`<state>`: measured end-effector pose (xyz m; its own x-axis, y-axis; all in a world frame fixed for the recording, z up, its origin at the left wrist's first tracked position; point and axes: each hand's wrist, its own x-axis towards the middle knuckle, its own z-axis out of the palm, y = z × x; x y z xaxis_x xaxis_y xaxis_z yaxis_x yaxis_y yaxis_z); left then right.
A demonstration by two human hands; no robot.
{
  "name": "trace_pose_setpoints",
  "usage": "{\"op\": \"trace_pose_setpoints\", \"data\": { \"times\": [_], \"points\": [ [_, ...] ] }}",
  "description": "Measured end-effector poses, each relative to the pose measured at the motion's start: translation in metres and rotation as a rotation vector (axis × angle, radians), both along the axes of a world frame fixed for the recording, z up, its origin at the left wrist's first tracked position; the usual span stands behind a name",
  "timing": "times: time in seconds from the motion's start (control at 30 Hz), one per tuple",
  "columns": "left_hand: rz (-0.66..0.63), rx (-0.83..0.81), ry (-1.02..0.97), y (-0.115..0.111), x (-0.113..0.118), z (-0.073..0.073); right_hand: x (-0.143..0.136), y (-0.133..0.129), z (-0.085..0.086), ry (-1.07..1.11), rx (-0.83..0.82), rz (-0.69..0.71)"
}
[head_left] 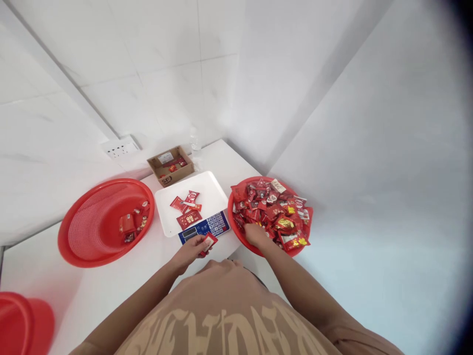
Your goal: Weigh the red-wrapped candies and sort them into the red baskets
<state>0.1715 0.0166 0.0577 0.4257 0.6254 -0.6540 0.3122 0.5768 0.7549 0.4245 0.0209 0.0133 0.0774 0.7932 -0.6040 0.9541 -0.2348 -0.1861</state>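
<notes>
My left hand (192,250) pinches a small red packet (210,242) with a pale patch, just in front of the keypad of a blue digital scale (202,229). On the scale's white tray (216,190) lie several red packets (189,219). At the right, my right hand (254,233) reaches into a red basket (236,230) heaped with red and gold wrapped packets (275,209). Its fingers are sunk among the packets, so whether they grip one is hidden.
A second red basket (86,224) lies tilted at the left with a few packets inside. Behind the scale stands an open cardboard box (177,176) with red packets, beside a clear bottle (194,139). Another red container (22,320) is at the lower left. Walls border the white table (70,301).
</notes>
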Motion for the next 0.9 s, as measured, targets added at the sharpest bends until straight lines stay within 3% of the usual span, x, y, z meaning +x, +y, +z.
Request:
{"op": "trace_pose_setpoints", "data": {
  "times": [0.2,0.57,0.73,0.9],
  "points": [
    [0.006,-0.001,0.005,-0.004,-0.001,-0.004,-0.009,0.019,-0.016,-0.066,-0.029,0.034],
    [0.018,0.018,0.011,-0.006,-0.008,-0.004,-0.002,0.017,-0.028,-0.017,0.052,-0.030],
    [0.025,0.014,0.018,-0.006,-0.009,-0.003,0.010,0.012,-0.021,0.093,0.148,-0.105],
    [0.021,0.014,0.022,-0.004,-0.010,-0.004,0.030,0.002,0.001,0.236,0.258,-0.224]
  ]
}}
